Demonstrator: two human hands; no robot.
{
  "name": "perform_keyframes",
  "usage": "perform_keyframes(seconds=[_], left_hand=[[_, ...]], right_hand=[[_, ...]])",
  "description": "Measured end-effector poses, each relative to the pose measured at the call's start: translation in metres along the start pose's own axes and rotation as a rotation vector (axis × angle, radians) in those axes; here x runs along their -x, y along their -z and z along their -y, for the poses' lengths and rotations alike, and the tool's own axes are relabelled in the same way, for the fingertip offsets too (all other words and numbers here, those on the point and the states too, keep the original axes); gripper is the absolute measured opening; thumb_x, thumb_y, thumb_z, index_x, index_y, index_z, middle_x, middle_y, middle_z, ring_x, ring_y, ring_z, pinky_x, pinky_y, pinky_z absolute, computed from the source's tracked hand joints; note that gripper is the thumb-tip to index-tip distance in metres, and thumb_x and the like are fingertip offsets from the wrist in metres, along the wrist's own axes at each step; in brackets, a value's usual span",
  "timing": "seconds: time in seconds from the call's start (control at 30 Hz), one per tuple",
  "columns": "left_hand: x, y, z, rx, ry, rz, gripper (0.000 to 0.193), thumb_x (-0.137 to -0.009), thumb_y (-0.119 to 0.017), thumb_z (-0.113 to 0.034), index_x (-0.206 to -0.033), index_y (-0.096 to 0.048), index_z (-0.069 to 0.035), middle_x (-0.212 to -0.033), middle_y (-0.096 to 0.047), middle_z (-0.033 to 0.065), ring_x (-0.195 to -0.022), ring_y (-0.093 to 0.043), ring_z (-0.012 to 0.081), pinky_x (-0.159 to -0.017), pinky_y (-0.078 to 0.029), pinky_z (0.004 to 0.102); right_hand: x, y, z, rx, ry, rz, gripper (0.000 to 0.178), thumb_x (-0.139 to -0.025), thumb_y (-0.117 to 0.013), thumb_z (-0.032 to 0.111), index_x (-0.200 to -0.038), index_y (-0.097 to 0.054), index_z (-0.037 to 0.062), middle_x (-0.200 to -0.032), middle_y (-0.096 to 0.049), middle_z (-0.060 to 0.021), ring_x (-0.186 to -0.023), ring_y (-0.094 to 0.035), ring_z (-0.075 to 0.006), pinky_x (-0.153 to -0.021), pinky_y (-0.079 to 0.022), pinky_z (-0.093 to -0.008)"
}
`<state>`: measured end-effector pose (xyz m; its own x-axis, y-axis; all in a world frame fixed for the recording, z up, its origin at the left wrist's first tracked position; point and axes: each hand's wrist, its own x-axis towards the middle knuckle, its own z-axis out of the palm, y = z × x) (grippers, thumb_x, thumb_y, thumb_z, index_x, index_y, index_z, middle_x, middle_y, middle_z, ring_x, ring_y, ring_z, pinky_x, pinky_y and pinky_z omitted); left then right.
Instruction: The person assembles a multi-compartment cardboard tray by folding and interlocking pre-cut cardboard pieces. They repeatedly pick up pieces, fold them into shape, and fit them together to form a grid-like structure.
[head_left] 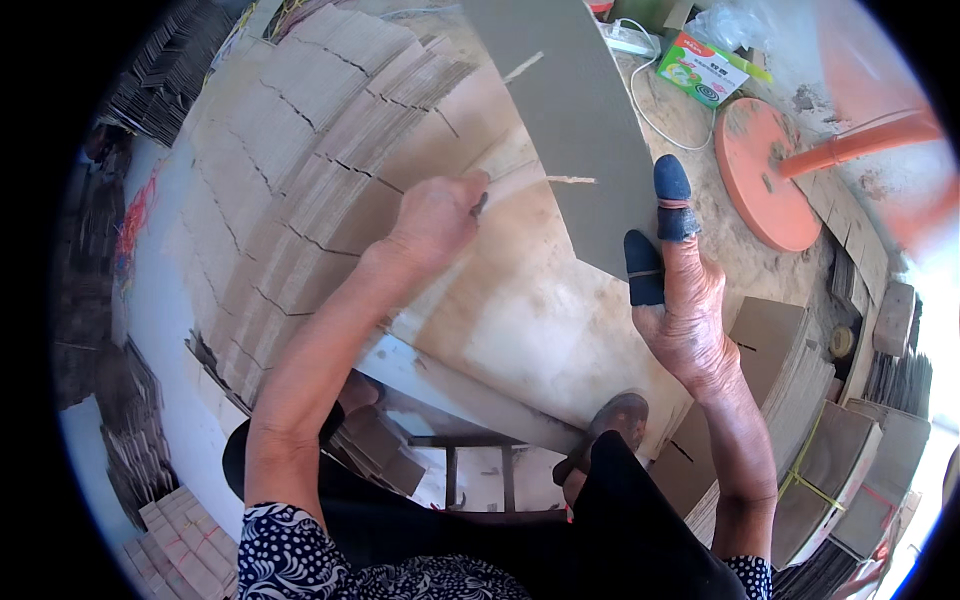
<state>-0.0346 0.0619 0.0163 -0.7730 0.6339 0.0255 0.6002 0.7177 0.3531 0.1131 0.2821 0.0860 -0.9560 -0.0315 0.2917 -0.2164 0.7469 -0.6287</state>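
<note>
While the left hand (440, 220) is curled beside the fanned pile (300, 130) of cardboard, most of its fingertips are hidden, so I cannot tell whether it has hold of anything. The right hand (690, 320) is partly open, with 2 digits reaching up side by side, each in a dark blue cap (673, 180). These digits are at the near right corner of a long grey-brown sheet (590, 120); I cannot tell whether they pinch it.

The sheet is between the 2 hands and runs away from the person to the top of the view, with 2 pale slots (572, 180) in its left side. Dark slits (345, 168) cross the pile in broken rows. A pale, stained board (510, 320) shows below the sheet, between the hands.

Beyond the right hand are an orange stand (745, 175) with a round base, a green and white box (700, 70) and a clear bag (727, 25). At the lower right is a bundle (835, 450) of cardboard with a yellow tie around it.
</note>
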Motion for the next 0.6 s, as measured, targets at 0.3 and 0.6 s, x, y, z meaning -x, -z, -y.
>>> perform_keyframes(seconds=[0.3, 0.6], left_hand=[[0.014, -0.007, -0.045, -0.078, -0.122, 0.001, 0.01, -0.072, -0.052, 0.0, -0.081, -0.054, -0.004, -0.072, -0.064, 0.0179, -0.067, -0.064, 0.037, -0.059, -0.05, 0.0474], [0.024, -0.008, -0.077, -0.032, -0.105, 0.056, 0.019, -0.066, -0.057, 0.006, -0.082, -0.05, -0.004, -0.074, -0.06, 0.016, -0.073, -0.061, 0.0385, -0.062, -0.047, 0.0462]], right_hand=[[0.028, 0.014, 0.005, 0.093, -0.082, -0.02, 0.097, -0.059, -0.057, -0.009, -0.147, -0.022, 0.0099, -0.087, -0.059, -0.016, -0.07, -0.061, -0.034, -0.063, -0.052, -0.0366], [0.054, 0.019, 0.011, 0.09, -0.163, -0.027, 0.091, -0.059, -0.055, -0.007, -0.144, -0.026, 0.0069, -0.085, -0.058, -0.0168, -0.067, -0.061, -0.0358, -0.059, -0.051, -0.0398]])
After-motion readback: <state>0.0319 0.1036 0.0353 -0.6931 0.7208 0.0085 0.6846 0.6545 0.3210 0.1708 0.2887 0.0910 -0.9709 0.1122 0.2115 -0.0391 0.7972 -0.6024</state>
